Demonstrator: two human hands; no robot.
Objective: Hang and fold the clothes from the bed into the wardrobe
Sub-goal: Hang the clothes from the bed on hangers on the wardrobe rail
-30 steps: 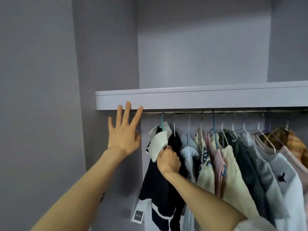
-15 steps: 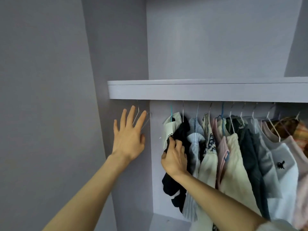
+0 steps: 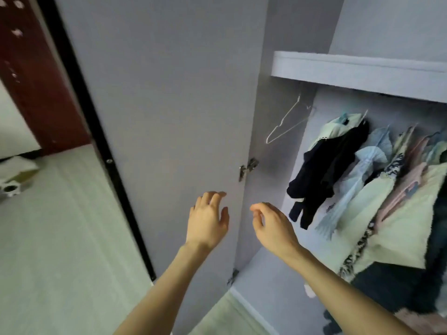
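Hung clothes in open wardrobe; both hands free.

The clothes (image 3: 377, 180) hang packed in a row under the wardrobe shelf (image 3: 358, 68): a limp black garment with a pale collar (image 3: 331, 163) at the left end, then a pleated light-blue piece, cream, pink and dark fabrics. An empty white wire hanger (image 3: 287, 124) hangs tilted, left of the row and apart from it. The left hand (image 3: 208, 221) is before the smooth grey wardrobe door (image 3: 169, 105), fingers loosely spread, holding nothing. The right hand (image 3: 273, 226) hovers near the metal hinge (image 3: 246, 169), fingers loosely curled, holding nothing. Pale floor (image 3: 60, 238) lies left.
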